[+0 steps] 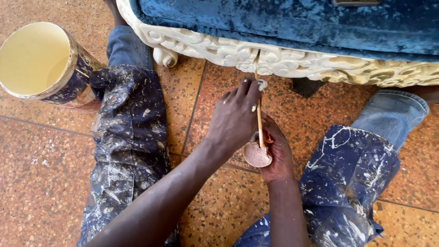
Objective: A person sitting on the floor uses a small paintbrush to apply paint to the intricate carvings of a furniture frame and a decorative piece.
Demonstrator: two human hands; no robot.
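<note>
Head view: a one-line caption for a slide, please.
Left hand holds thin brush against carved cream sofa frame; right hand cups small round dish.

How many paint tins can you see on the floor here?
1. A single round metal tin with dark blue patterned sides lies tipped on the speckled orange floor tiles at upper left, its pale yellow inside facing the camera. Others may sit outside the frame.

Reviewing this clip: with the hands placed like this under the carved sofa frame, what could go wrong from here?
1. The thin wooden brush in the left hand works just below the blue velvet upholstery; a slip might smear it.
2. The small lid cupped in the right hand could tip onto the speckled floor tiles.
3. The paint can leans beside the left knee and could get knocked.
</note>
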